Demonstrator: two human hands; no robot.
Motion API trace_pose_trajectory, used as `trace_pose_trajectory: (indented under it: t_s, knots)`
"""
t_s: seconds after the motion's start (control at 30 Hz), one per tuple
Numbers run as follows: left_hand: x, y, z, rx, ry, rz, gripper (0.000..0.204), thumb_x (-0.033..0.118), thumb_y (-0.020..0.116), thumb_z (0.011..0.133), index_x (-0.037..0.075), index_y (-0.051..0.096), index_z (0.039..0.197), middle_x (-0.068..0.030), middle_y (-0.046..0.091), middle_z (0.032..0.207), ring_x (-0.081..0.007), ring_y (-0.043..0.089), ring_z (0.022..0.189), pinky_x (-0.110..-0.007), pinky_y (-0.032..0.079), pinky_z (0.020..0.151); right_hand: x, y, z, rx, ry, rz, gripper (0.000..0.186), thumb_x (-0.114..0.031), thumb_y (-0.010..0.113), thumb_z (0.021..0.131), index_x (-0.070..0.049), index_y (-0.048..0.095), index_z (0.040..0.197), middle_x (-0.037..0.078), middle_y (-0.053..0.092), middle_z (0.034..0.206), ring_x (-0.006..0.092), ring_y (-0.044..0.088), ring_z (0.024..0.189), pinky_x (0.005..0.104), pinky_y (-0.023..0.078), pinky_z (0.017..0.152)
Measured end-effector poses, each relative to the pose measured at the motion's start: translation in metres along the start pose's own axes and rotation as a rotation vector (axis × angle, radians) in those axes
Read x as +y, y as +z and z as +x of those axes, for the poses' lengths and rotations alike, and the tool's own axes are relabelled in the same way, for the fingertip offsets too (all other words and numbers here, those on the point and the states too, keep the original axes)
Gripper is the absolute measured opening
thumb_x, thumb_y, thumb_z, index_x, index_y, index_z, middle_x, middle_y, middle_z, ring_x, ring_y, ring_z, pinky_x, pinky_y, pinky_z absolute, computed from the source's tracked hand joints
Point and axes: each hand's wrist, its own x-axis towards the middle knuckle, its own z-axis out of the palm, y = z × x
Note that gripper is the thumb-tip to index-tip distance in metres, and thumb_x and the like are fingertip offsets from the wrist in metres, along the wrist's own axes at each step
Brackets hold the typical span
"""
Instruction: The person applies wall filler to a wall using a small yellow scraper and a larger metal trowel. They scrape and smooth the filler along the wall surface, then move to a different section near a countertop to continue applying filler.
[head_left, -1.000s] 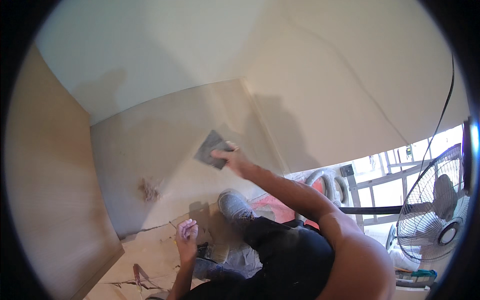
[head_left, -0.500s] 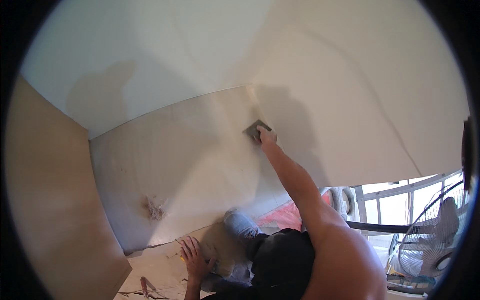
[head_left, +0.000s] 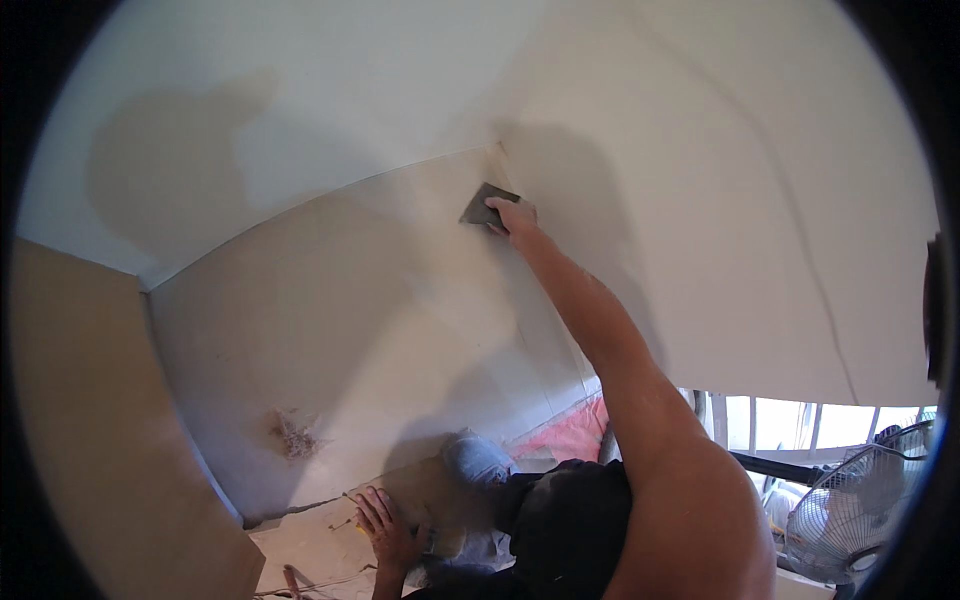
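My right hand grips a dark, flat square pad, like a sanding sheet or block, against the pale beige board near its upper right corner, by the seam with the white wall. My left hand is low at the lower middle, fingers spread, resting near the cardboard-coloured floor; a small yellow thing shows by it, too hidden to name. My shoe is by the board's foot, and a rough reddish-brown patch marks the board.
A wooden panel stands at the left. White walls rise above and right. At the lower right are a standing fan, a railing and a pink sheet. A red-handled tool lies on the floor.
My right hand with the pad has moved up toward the board's top corner. My left hand has opened and come down to rest. The view has shifted toward the wall.
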Motion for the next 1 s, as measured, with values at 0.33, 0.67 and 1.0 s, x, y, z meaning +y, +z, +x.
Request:
trace_pose_trajectory:
  t_s: [0.33,0.67,1.0]
  knots:
    - [0.002,-0.002,0.004,-0.023,0.005,0.059,0.116,0.057,0.072,0.076,-0.011,0.014,0.151,-0.0338,0.010,0.159,-0.0554,0.007,0.146,-0.065,0.011,0.116,-0.007,0.001,0.000,-0.071,-0.014,-0.179,0.046,-0.022,0.083,0.072,0.000,0.062,0.107,0.013,0.066,0.104,0.0197,0.067,0.086,0.0322,0.060,0.057]
    - [-0.001,-0.003,0.002,-0.037,0.018,0.049,0.117,0.054,0.071,0.079,-0.012,0.008,0.152,-0.0360,0.005,0.158,-0.0570,0.002,0.146,-0.068,0.010,0.115,-0.035,-0.020,0.019,-0.046,-0.167,-0.716,0.050,-0.036,0.076,0.069,0.004,0.072,0.098,0.016,0.072,0.102,0.0249,0.071,0.083,0.0356,0.059,0.066]
    - [0.000,-0.002,0.001,-0.061,-0.014,0.044,0.117,0.054,0.072,0.078,-0.012,0.009,0.151,-0.0357,0.005,0.159,-0.0565,0.002,0.146,-0.067,0.009,0.115,-0.041,-0.013,0.024,-0.136,-0.192,-0.800,0.054,-0.036,0.077,0.062,0.000,0.069,0.101,0.011,0.067,0.094,0.0238,0.063,0.082,0.0402,0.051,0.064]
